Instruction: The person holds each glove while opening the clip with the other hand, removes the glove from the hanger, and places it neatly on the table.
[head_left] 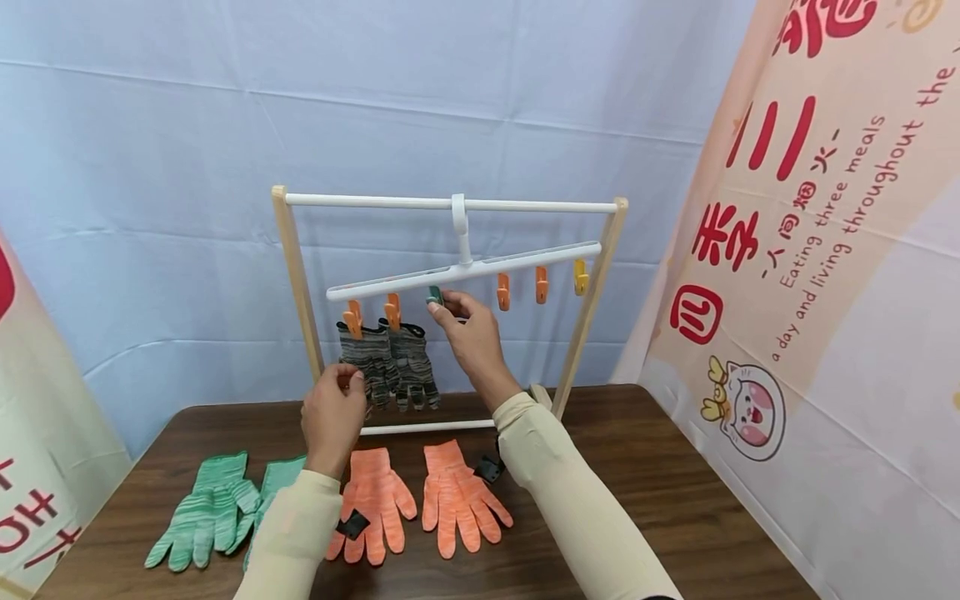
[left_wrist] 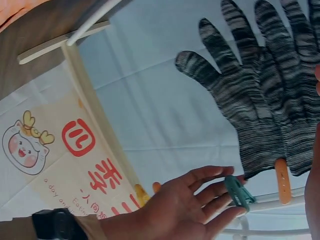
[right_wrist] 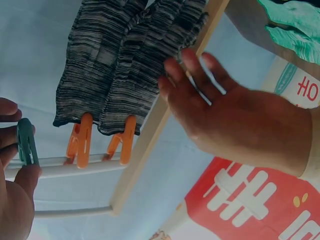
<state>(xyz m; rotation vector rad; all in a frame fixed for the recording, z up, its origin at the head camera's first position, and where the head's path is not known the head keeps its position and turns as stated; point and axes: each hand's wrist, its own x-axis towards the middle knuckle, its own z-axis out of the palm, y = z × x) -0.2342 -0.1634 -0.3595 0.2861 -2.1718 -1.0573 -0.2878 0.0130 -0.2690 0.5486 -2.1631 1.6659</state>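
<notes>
My right hand (head_left: pixel 476 342) pinches a green clothespin (left_wrist: pixel 238 193) between thumb and fingers, just under the bar of a white hanger (head_left: pixel 397 284). The hanger tilts, its left end lower. Two grey-and-black striped knit gloves (right_wrist: pixel 92 65) hang from its left part, fingers down, each cuff gripped by an orange clothespin (right_wrist: pixel 84 141). Beside the lower part of the left glove is my left hand (head_left: pixel 332 412), its fingers loosely bent; in the right wrist view its fingertips lie right at the glove's edge, with nothing seen gripped.
Two orange clothespins (head_left: pixel 541 285) and a yellow one (head_left: pixel 581 277) hang on the hanger's right part. A wooden-sided rack (head_left: pixel 296 275) with a white top rod bears the hanger. Orange gloves (head_left: pixel 459 500) and green gloves (head_left: pixel 202 517) lie on the brown table (head_left: pixel 637 500).
</notes>
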